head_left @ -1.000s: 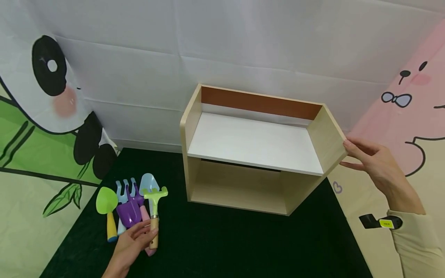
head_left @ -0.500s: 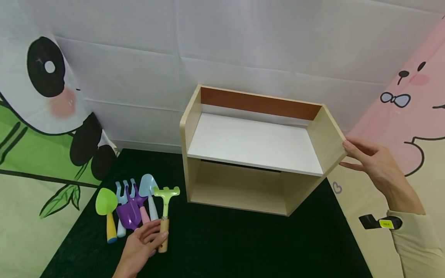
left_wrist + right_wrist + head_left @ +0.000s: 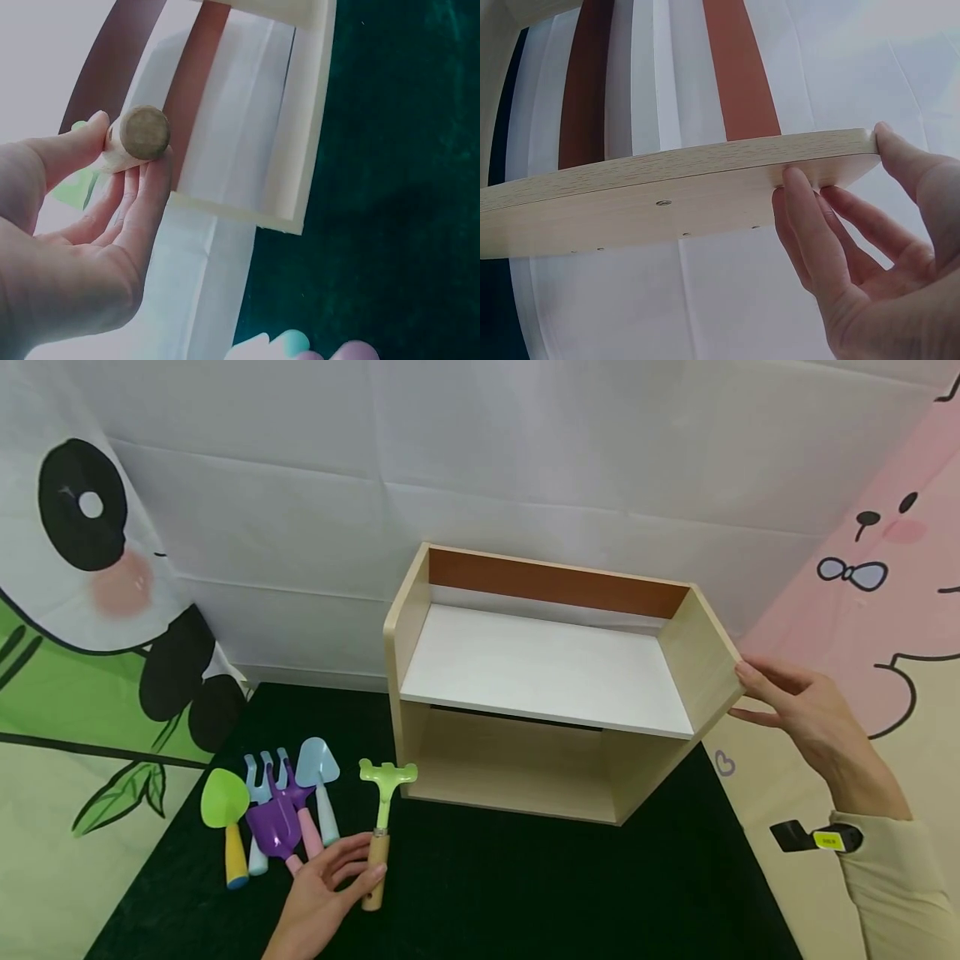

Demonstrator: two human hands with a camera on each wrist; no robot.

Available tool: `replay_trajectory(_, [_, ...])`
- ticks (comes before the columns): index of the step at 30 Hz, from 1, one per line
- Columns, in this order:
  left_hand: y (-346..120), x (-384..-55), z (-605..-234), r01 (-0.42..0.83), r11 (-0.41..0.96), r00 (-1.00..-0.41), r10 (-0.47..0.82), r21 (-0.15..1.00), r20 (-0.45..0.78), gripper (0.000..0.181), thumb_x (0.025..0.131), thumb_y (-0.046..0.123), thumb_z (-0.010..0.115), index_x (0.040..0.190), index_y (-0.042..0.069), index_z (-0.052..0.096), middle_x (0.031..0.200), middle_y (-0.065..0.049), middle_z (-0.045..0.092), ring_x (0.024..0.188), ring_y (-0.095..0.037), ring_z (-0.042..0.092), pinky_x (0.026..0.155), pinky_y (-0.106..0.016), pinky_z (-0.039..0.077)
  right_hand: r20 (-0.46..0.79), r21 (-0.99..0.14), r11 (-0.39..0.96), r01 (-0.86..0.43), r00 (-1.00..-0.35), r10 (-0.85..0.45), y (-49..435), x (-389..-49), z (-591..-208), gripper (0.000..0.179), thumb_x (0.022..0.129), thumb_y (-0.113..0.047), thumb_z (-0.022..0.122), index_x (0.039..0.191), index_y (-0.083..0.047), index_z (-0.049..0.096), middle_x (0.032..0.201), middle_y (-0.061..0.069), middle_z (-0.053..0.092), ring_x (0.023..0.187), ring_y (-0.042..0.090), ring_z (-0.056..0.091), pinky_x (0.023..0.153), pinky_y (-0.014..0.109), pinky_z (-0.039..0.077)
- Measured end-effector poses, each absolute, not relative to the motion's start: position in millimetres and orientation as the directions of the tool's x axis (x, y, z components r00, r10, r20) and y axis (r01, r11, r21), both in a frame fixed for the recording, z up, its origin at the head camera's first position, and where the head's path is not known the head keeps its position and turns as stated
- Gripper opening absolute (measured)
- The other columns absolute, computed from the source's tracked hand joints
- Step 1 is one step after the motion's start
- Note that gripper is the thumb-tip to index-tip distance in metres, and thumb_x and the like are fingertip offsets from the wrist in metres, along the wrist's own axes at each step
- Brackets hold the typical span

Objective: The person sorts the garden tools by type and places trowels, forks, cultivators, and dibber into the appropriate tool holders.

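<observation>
My left hand grips the pale wooden handle of a small light-green toy garden rake, its head pointing toward the shelf. The handle's round end faces the camera in the left wrist view, with the thumb on one side and fingers on the other. A light wood two-tier shelf with a white upper board stands at centre right. My right hand holds its right side panel at the front corner. There the thumb lies at the panel's end and the fingertips against its outer face.
Left of the rake lie a green trowel with a yellow handle, a purple shovel, a purple fork, a blue fork and a blue trowel. Beneath is a dark green surface; a white cloth hangs behind.
My left hand has moved right with the rake, away from the other garden tools and toward the shelf's lower left corner. The right hand keeps its hold on the shelf.
</observation>
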State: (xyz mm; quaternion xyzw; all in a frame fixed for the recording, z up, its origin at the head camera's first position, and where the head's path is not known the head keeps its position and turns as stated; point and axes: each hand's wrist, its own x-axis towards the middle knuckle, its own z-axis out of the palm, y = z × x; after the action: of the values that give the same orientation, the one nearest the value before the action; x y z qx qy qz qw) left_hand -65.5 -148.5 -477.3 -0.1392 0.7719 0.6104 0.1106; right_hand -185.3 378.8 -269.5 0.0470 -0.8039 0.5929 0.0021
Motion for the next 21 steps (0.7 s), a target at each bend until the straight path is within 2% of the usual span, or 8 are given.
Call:
replay_trajectory(6, [-139.4,-66.6,-471.0,-0.298,0.177,-0.955,-0.048,0.938,-0.294,0.052,0.082,0.031,0.074,0.128,0.015,0.053,0.128,-0.007,0.055,0.11,-0.021,0.057,0.093,-0.039,0.048,0.055,-0.933,0.351,-0.077,-0.996,-0.072,378.4,-186.8,-270.2,0.047,0.095,-0.023,0.057,0.137,-0.004,0.048,0.12,-0.004,0.059,0.098,0.007,0.063,0.071,0.029,0.057])
replay_trajectory(12, [-131.1,-69.1,-467.6,-0.278,0.152,-0.96,-0.02,0.948,-0.278,0.054,0.081,0.031,0.075,0.128,0.015,0.054,0.128,-0.007,0.055,0.109,-0.02,0.058,0.091,-0.039,0.049,0.053,-0.914,0.398,-0.08,-0.996,-0.077,378.3,-188.2,-270.2,0.048,0.096,-0.025,0.056,0.139,-0.006,0.046,0.123,-0.004,0.056,0.099,0.005,0.062,0.072,0.027,0.056])
replay_trajectory(21, [-117.6,-74.2,-452.3,-0.233,0.091,-0.97,0.05,0.968,-0.238,0.049,0.081,0.027,0.075,0.125,0.017,0.056,0.123,-0.006,0.055,0.105,-0.02,0.059,0.09,-0.037,0.05,0.053,-0.944,0.32,-0.079,-0.995,-0.09,380.4,-187.9,-271.7,0.047,0.096,-0.021,0.056,0.138,-0.004,0.046,0.121,-0.004,0.059,0.098,0.007,0.063,0.072,0.028,0.056])
